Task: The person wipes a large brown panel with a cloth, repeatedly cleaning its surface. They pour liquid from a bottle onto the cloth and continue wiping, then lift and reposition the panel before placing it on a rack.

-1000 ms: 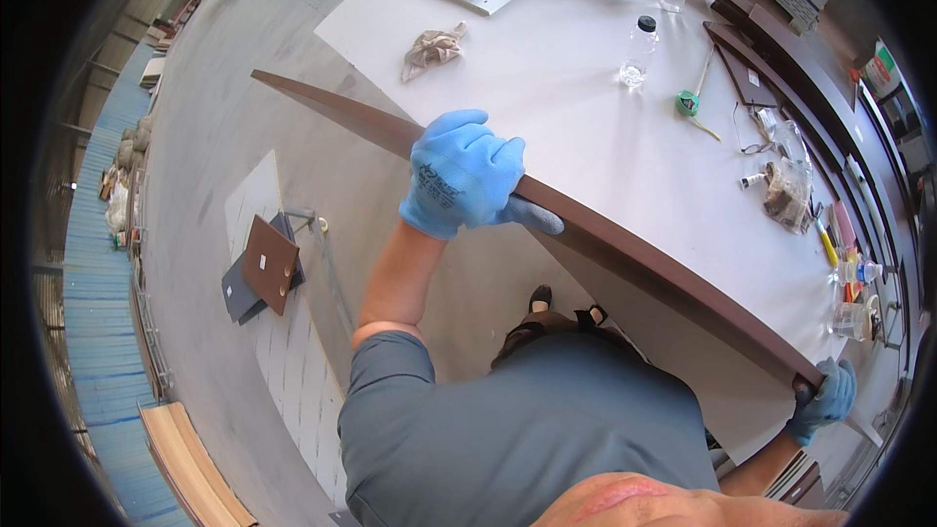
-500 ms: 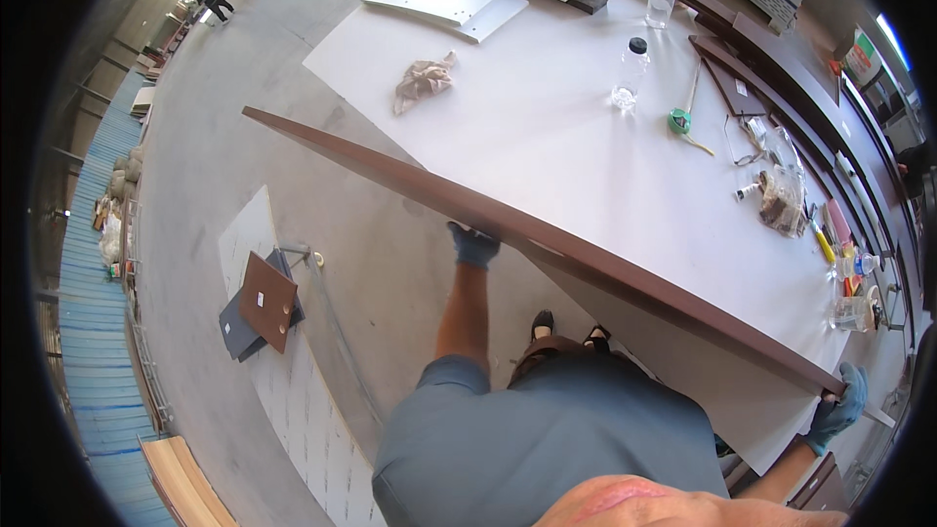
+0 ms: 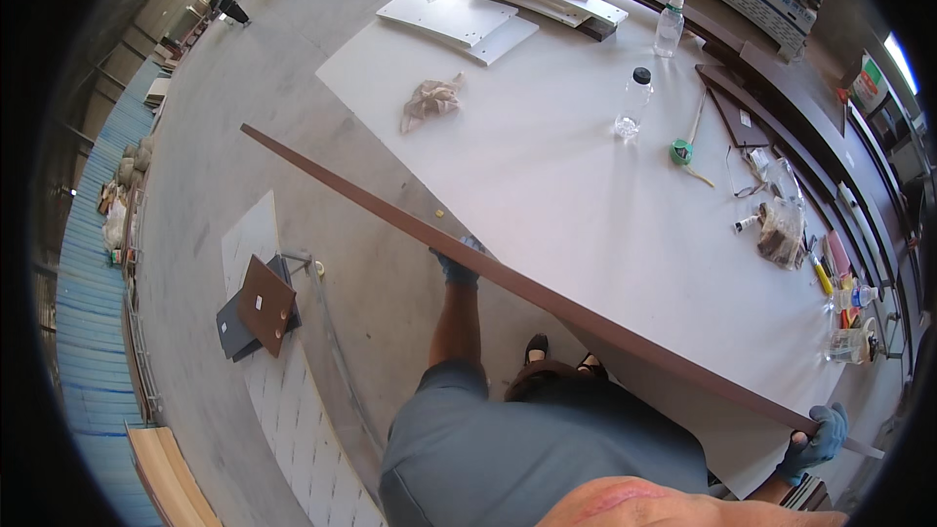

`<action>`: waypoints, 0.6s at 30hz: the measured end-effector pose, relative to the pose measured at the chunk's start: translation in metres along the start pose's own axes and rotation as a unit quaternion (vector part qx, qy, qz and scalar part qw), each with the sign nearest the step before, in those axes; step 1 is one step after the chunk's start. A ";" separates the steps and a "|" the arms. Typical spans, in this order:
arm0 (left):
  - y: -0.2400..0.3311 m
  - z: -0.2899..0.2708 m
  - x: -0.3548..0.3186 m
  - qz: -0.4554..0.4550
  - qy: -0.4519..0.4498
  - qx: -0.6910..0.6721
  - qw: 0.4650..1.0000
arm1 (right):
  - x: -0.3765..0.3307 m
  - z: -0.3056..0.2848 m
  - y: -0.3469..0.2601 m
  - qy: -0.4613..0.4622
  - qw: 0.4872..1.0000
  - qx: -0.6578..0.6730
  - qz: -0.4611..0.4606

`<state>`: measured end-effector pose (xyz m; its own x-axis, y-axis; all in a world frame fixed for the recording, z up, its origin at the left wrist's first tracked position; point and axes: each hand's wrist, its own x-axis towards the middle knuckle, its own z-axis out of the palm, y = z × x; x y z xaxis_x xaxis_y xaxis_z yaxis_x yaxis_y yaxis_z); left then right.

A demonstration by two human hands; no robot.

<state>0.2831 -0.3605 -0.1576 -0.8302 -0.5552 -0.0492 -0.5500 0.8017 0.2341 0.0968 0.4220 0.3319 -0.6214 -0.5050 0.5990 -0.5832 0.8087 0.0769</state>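
Observation:
A long reddish-brown board (image 3: pixel 576 315), seen on its narrow edge, slants from the far left down to the near right. My left hand (image 3: pixel 457 263), in a grey-blue glove, is closed round it about midway along, its fingers partly hidden by the board. At the near right end my right hand (image 3: pixel 826 433), gloved alike, grips the board's tip. Part of the board passes over the near side of the white-topped table (image 3: pixel 547 205); its left end hangs out over the floor.
On the table lie white panels (image 3: pixel 449 15), a crumpled rag (image 3: pixel 432 101), plastic bottles (image 3: pixel 632 105), a green tape measure (image 3: pixel 681 151) and a yellow-handled tool (image 3: pixel 822 278). Left on the floor, a brown panel (image 3: pixel 265 304) lies over dark ones on a long pale board (image 3: pixel 310 439).
The board has tilted so that less of its broad face shows. Its right end and my right hand have come nearer my body. My left hand has shifted slightly left and nearer.

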 end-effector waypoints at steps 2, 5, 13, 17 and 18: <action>-0.014 -0.005 -0.013 0.117 0.153 0.496 0.847 | 0.007 0.002 -0.010 0.012 1.000 -0.004 -0.006; 0.001 0.002 -0.030 0.163 0.086 0.764 0.618 | 0.016 0.002 -0.016 0.013 0.999 0.022 -0.030; 0.126 0.018 -0.071 -0.059 0.000 0.984 -0.167 | -0.002 -0.018 0.026 -0.023 0.997 -0.047 0.051; 0.133 -0.020 -0.065 0.229 -0.118 0.927 -0.271 | -0.011 -0.010 0.050 -0.021 0.999 -0.001 0.026; 0.131 -0.029 -0.064 0.270 -0.103 0.926 -0.245 | -0.011 -0.007 0.053 -0.009 1.000 0.013 0.008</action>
<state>0.2662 -0.2264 -0.0952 -0.5552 -0.6217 -0.5525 0.5668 -0.7689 0.2957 0.0764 0.4721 0.3354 -0.6401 -0.4976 0.5854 -0.5866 0.8086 0.0458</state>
